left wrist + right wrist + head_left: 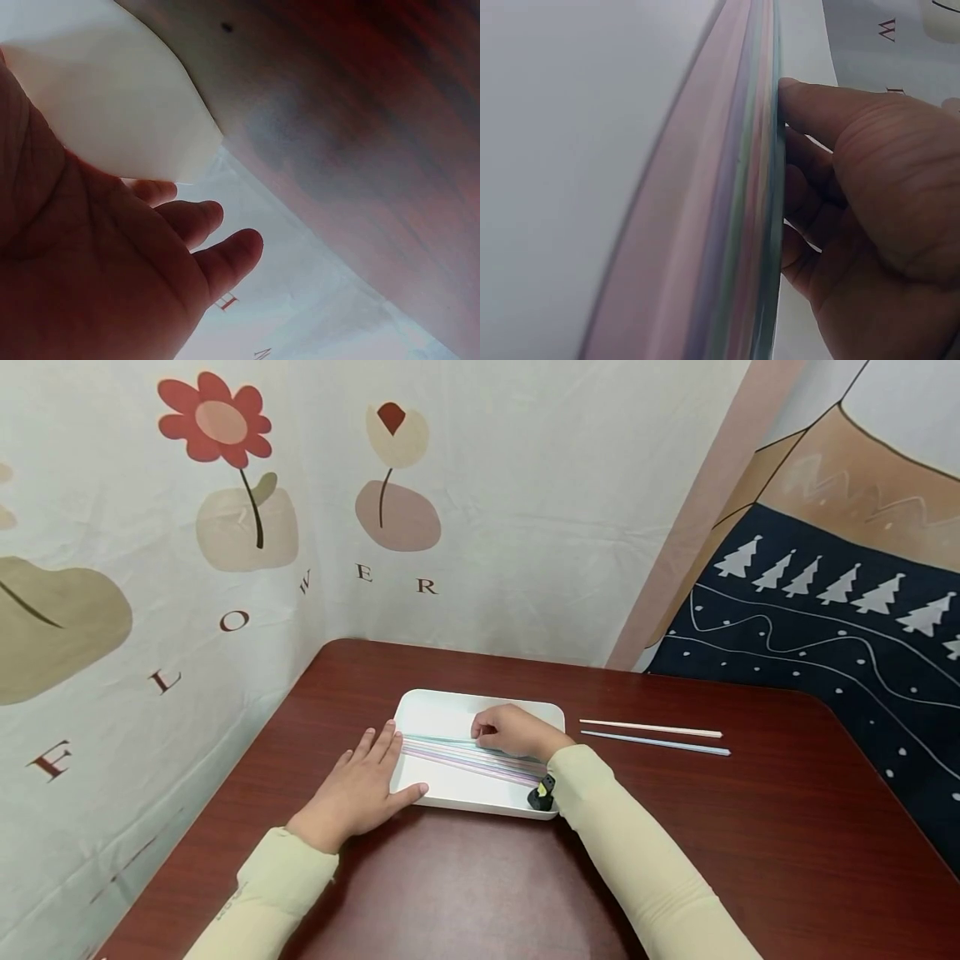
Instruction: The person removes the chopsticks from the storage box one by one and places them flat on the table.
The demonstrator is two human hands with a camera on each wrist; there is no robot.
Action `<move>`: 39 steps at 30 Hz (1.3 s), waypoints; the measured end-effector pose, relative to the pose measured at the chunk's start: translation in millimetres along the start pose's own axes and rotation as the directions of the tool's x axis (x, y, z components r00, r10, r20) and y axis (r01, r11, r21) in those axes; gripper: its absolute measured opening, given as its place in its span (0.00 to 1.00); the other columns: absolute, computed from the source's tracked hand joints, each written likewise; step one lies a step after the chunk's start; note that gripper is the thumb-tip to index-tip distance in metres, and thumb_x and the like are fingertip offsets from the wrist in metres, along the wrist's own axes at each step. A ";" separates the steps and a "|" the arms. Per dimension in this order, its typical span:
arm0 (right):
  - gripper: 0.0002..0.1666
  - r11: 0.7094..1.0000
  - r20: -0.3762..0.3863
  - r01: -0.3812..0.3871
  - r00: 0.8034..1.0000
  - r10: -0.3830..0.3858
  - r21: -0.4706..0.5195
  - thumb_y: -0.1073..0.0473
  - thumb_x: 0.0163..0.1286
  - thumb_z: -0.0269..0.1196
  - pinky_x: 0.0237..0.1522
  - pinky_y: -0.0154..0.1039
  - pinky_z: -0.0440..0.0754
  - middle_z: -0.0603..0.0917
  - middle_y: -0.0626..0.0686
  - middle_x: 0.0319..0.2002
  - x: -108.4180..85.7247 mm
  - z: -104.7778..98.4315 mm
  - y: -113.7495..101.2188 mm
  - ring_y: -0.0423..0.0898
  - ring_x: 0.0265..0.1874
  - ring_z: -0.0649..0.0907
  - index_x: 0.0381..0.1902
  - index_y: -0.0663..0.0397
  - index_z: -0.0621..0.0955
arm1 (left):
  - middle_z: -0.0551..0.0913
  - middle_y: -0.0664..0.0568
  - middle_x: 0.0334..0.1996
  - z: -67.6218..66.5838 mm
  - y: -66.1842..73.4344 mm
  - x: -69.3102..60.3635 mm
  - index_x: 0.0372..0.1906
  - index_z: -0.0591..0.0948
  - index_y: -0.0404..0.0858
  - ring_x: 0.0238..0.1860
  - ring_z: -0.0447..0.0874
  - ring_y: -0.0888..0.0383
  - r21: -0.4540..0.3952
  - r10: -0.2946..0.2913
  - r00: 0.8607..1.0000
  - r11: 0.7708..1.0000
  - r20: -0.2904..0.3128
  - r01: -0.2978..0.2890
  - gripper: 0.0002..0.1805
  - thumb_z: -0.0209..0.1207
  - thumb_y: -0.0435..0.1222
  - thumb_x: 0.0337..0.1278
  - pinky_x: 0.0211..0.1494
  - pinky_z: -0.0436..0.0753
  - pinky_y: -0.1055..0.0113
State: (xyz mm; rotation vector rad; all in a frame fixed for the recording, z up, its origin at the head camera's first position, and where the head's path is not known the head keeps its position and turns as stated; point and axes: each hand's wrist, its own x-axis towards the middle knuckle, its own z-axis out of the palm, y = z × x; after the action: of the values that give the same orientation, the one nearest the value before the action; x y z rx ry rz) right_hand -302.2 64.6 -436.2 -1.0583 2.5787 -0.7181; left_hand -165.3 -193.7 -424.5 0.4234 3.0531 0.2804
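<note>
Inside the white rectangular tray (450, 787), whose left edge the left hand (358, 789) touches with fingers spread, long thin pastel sticks (463, 757) seem light, stiff, slippery, best pinched mid-length, where the right hand (514, 730) touches, fingers curled, grip unclear.

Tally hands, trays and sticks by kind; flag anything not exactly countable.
Hands: 2 (left hand, right hand)
Trays: 1 (white tray)
Sticks beside tray: at least 2 (pale stick, light blue stick)
Sticks in tray: at least 4 (pink, purple, green, teal), packed too tightly for an exact count
Total: at least 9
</note>
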 end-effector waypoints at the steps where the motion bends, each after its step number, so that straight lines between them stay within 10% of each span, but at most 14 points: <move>1: 0.07 1.000 0.000 -0.001 1.000 0.001 -0.005 0.60 0.73 0.62 0.34 0.35 0.74 0.79 0.42 0.26 0.1 0.0 -0.4 0.38 0.26 0.73 0.33 0.43 0.82 | 0.49 0.37 0.78 0.0 0.0 0.0 0.76 0.57 0.28 0.76 0.47 0.34 0.002 -0.001 1.000 1.000 0.001 0.001 0.53 0.47 0.67 0.65 0.70 0.57 0.35; 39: 0.07 0.996 -0.139 0.009 0.990 -0.021 -0.086 0.63 0.72 0.62 0.46 0.37 0.79 0.83 0.43 0.40 -5.4 -13.8 -10.3 0.39 0.40 0.79 0.43 0.45 0.84 | 0.50 0.36 0.77 0.4 0.2 0.7 0.75 0.57 0.27 0.75 0.48 0.34 0.027 0.005 1.000 1.000 -0.011 -0.005 0.53 0.47 0.67 0.64 0.72 0.53 0.37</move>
State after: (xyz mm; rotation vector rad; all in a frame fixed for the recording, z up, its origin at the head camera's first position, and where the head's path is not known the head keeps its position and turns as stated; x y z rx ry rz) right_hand -298.2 66.9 -418.9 -1.0900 2.7455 -0.7162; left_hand -165.9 -193.2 -424.9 0.4327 3.0699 0.2433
